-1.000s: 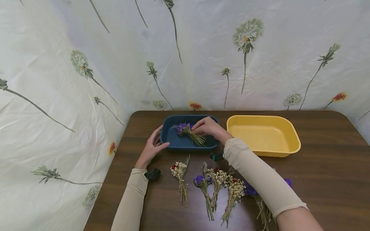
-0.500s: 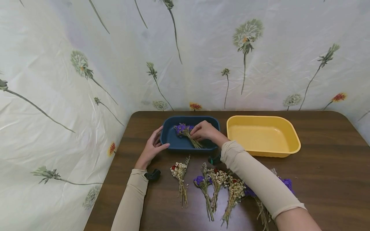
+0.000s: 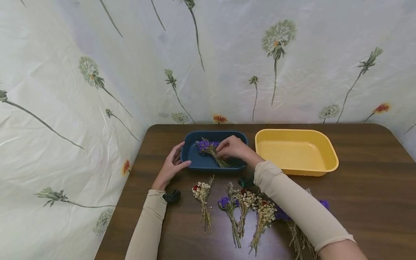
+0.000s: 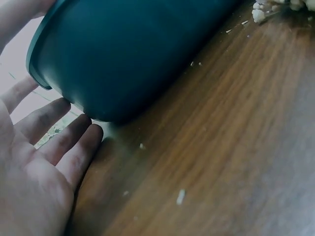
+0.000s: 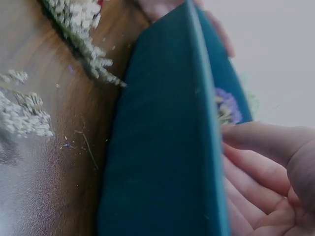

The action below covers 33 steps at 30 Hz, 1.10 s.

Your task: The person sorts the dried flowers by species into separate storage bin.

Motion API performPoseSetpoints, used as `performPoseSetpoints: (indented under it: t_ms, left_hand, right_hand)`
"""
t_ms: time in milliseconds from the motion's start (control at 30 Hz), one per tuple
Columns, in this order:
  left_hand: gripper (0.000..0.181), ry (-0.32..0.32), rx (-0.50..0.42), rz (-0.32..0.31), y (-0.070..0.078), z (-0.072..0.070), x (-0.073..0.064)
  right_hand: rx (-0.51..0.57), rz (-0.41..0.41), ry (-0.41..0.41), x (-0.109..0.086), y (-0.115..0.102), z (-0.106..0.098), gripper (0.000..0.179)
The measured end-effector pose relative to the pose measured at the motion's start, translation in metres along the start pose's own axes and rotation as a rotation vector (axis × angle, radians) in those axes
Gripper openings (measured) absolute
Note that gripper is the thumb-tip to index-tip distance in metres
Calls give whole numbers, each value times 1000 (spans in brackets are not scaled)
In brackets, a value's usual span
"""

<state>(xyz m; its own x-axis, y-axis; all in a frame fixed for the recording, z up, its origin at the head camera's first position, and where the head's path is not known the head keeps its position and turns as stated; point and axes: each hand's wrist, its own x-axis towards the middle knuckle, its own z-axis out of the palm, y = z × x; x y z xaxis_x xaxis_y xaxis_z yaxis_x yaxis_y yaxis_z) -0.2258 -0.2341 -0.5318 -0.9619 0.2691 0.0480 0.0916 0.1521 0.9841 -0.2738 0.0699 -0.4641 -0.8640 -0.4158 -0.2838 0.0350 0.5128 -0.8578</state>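
Observation:
A blue plastic tub (image 3: 201,166) stands at the back left of the table. My left hand (image 3: 171,164) lies against its left end, with fairly straight fingertips (image 4: 88,137) touching the outer wall and the thumb by the front rim. Inside the tub lies a small bouquet of dried purple flowers (image 3: 205,145), stems pointing toward the front right. My right hand (image 3: 234,148) reaches over the front rim and pinches the bouquet's stems between thumb and fingers. In the right wrist view, the tub's wall hides the stems, and only the purple heads (image 5: 227,105) show.
A yellow tub (image 3: 294,153) stands right of the blue one. Nearer on the wooden table (image 3: 364,202) lie several dried bouquets: a white and red one (image 3: 202,191), a purple one (image 3: 228,204), and more partly under the right forearm. A floral curtain (image 3: 224,72) hangs behind.
My right hand has sunk slightly into the blue tub, and the bouquet's stems have come down and leftward with it. The left hand keeps its place.

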Motion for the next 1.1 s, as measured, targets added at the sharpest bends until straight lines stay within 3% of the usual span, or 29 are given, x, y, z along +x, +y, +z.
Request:
performPoseSetpoints:
  t_ms: [233, 500, 800, 1100]
  left_hand:
    - [77, 6, 6, 28, 0, 0, 1]
    - [77, 0, -4, 18, -1, 0, 1]
    - [77, 7, -1, 24, 2, 0, 0]
    - [78, 4, -2, 21, 2, 1, -2]
  right_hand:
    - [62, -104, 70, -30, -4, -15, 30]
    - [150, -173, 91, -85, -6, -18, 28]
    - [-41, -255, -3, -142, 7, 19, 18]
    - [-257, -293, 33, -168, 16, 55, 10]
